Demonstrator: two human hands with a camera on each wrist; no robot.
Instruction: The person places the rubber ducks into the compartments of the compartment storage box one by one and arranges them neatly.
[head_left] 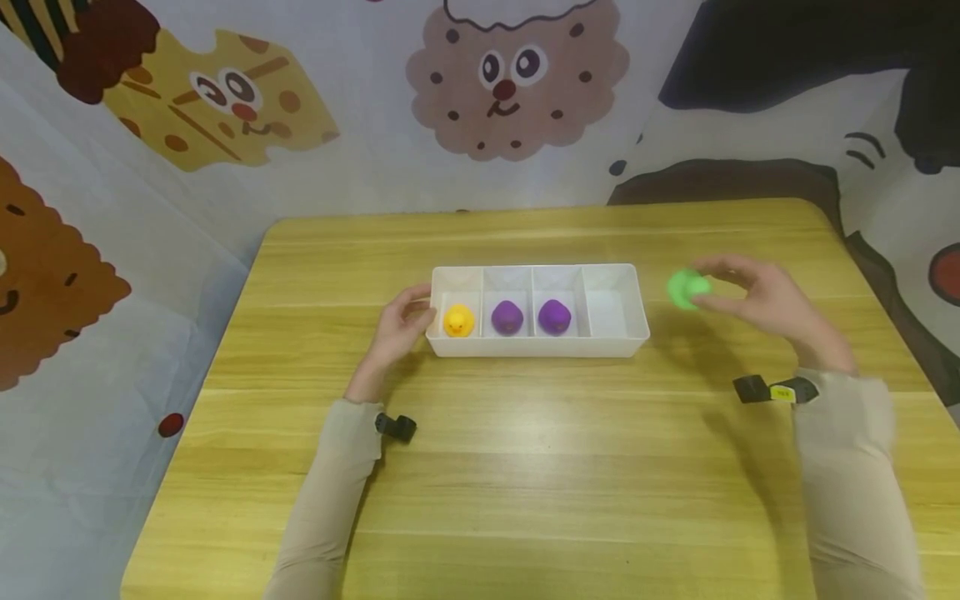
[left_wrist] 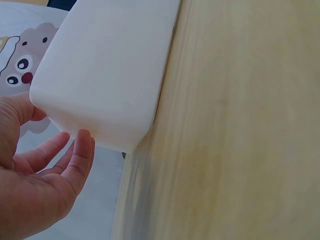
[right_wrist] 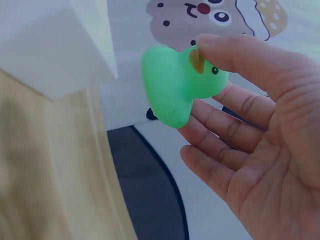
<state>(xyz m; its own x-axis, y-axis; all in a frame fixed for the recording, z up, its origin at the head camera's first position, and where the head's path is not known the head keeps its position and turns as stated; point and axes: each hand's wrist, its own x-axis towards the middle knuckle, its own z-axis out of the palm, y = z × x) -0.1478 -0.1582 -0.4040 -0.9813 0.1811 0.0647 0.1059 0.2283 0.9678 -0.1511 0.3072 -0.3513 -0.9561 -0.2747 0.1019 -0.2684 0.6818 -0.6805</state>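
Observation:
A white four-compartment box (head_left: 540, 347) stands on the table. Its left compartment holds a yellow rubber duck (head_left: 459, 321); the two middle ones each hold a purple duck (head_left: 507, 317), (head_left: 555, 317). The right compartment (head_left: 611, 304) is bare. My left hand (head_left: 401, 327) holds the box's left end, thumb at the rim and fingertips (left_wrist: 82, 135) against the outer wall. Right of the box, my right hand (head_left: 765, 300) pinches a green rubber duck (right_wrist: 175, 85) above the table. Its orange beak and one eye show in the right wrist view.
The wooden table (head_left: 525, 483) ends at a rounded back edge. Behind it and at the sides hangs a cloth (head_left: 360, 183) printed with cartoon food. A black wrist camera sits at each cuff.

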